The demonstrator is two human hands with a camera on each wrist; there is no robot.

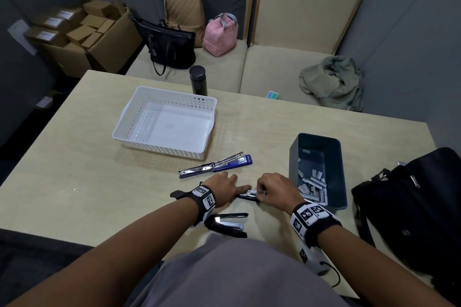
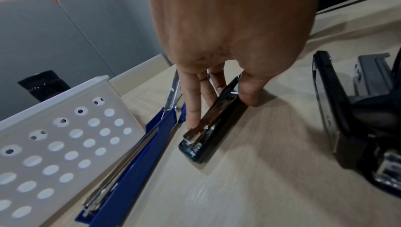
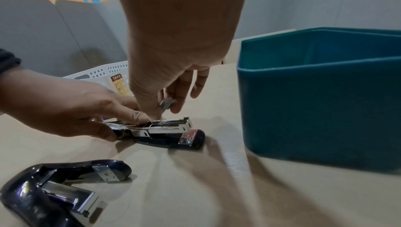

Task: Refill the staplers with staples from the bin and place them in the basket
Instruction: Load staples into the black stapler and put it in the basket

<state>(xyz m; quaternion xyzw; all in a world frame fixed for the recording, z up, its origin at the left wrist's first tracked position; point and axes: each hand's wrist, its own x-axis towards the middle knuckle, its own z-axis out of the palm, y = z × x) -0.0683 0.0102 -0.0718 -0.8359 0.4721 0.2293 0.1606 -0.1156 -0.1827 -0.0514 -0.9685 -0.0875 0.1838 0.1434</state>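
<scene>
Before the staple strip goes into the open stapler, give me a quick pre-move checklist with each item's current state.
1. Stapler lies flat on the table: ok.
2. Left hand steadies it, fingers on both sides: ok.
3. Magazine open, channel exposed: ok.
4. Right hand pinches a staple strip above the channel: ok.
5. Strip lined up with the channel: cannot tell.
6. Basket free to take the stapler afterwards: ok.
</scene>
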